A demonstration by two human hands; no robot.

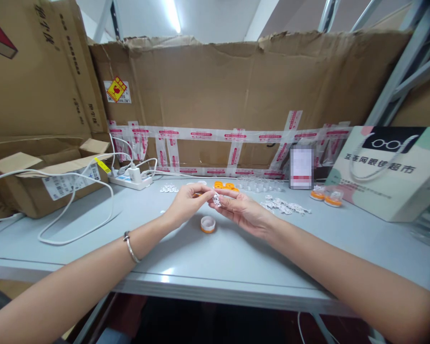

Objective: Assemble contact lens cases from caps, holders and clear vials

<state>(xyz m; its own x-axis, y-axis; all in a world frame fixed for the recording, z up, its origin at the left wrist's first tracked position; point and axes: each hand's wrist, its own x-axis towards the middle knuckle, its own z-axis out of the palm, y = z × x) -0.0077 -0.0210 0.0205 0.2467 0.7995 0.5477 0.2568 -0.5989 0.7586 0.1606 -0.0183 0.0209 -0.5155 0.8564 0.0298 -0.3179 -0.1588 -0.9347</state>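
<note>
My left hand (186, 203) and my right hand (246, 212) meet above the table, fingertips pinched together around a small white piece with dark spots (217, 200). Its exact kind is too small to make out. Just below them, a round clear cup with an orange base (208, 225) stands upright on the table, apart from both hands. Behind my fingers lie several orange rings or caps (224, 185). To the right of my right hand is a loose pile of small white spotted pieces (286, 206); a smaller heap of white pieces (169, 188) lies behind my left hand.
Clear round parts (261, 184) line the back of the grey table (157, 274). At right are orange-based assemblies (332, 198), a phone (301, 167) and a paper bag (380, 191). A power strip (131, 179), white cable (111, 205) and open carton (39, 191) occupy the left.
</note>
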